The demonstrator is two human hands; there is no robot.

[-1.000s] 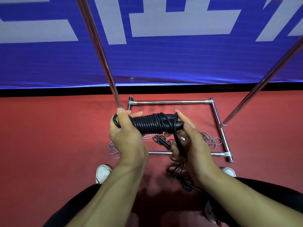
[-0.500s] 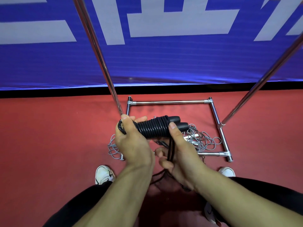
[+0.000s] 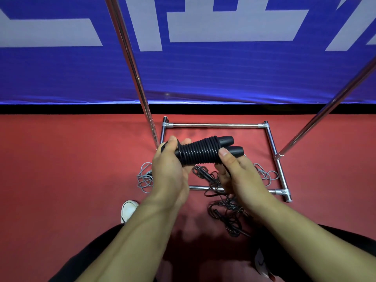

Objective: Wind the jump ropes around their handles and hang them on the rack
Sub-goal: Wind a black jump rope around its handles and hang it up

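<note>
Below the blue banner with its pale shapes, at 12 o'clock, a chrome rack stands on the red floor. Two slanted poles rise from it, one toward 11 o'clock, one toward 2 o'clock, and four low bars form a rectangle at its base.

At the centre, held above that base, two black handles lie side by side with black rope coiled tightly around them. The left hand grips the 9 o'clock end of the bundle, thumb on top and fingers curled beneath. The right hand presses its thumb against the coil near the bare handle tips at 3 o'clock; its other fingers curl underneath, and what they pinch cannot be told.

Loose black cord lies tangled on the floor at 5 o'clock, crossing the near bar; whether it belongs to the held rope cannot be told. Grey rope shows in two patches, one loop pile at 9 o'clock outside the frame and one at 3 o'clock inside it, both partly hidden by the hands.

Two white shoes show, one at 7 o'clock and one at 5 o'clock, beside dark trouser legs.
</note>
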